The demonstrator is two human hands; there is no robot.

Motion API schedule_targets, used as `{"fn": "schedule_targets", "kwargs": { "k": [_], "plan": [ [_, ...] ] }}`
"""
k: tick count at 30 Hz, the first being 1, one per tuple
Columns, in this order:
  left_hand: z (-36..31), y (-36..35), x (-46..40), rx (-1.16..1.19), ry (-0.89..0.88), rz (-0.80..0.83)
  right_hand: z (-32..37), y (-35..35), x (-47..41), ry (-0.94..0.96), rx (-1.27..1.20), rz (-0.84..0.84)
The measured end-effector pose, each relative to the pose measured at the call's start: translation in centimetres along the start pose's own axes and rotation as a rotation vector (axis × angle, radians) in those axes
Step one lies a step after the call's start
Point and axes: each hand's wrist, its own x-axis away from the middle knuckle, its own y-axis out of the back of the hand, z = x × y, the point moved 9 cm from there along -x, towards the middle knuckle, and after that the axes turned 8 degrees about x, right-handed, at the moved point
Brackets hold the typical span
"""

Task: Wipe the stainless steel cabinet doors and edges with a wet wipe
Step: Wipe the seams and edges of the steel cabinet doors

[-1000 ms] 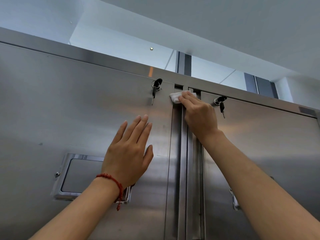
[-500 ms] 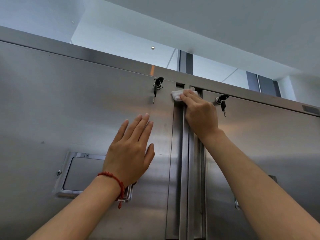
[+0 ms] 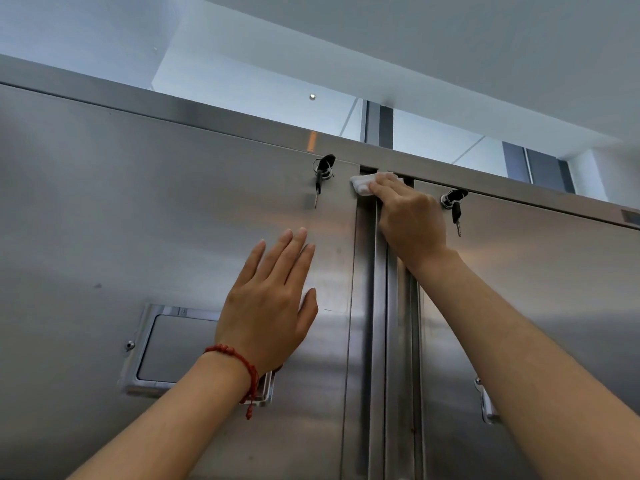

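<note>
Two stainless steel cabinet doors fill the view, the left door [image 3: 138, 209] and the right door [image 3: 554, 289], with vertical edge strips [image 3: 381, 341] between them. My right hand [image 3: 408, 216] presses a folded white wet wipe [image 3: 360, 185] against the top of the left door's edge, just under the top rail [image 3: 207, 116]. Its fingers lie over the wipe and its thumb is hidden. My left hand [image 3: 270, 303] rests flat on the left door, fingers straight, with a red bead bracelet on the wrist.
A bunch of keys [image 3: 322, 174] hangs from the left door's lock, close to the wipe. Another key [image 3: 455, 209] hangs from the right door's lock beside my right hand. A recessed handle [image 3: 166, 344] sits low on the left door, another handle [image 3: 486, 403] on the right door.
Both hands stay almost where they were, the right hand still on the wipe at the top of the seam. Only the view has shifted slightly.
</note>
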Motion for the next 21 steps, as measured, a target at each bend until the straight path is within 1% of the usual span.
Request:
{"fn": "schedule_targets", "kwargs": {
  "k": [5, 10, 16, 21],
  "plan": [
    [0.0, 0.0, 0.0, 0.000, -0.005, -0.008, -0.4, -0.3, -0.4, -0.051, -0.027, -0.003],
    [0.0, 0.1, 0.0, 0.004, -0.010, -0.008, 0.0, 0.1, 0.4, -0.008, -0.018, -0.033],
    [0.0, 0.0, -0.1, -0.001, -0.007, -0.007, -0.6, -0.3, -0.5, -0.087, -0.035, -0.024],
    [0.0, 0.1, 0.0, -0.003, -0.010, -0.011, 0.0, 0.1, 0.2, -0.043, -0.017, -0.022]
  ]
}}
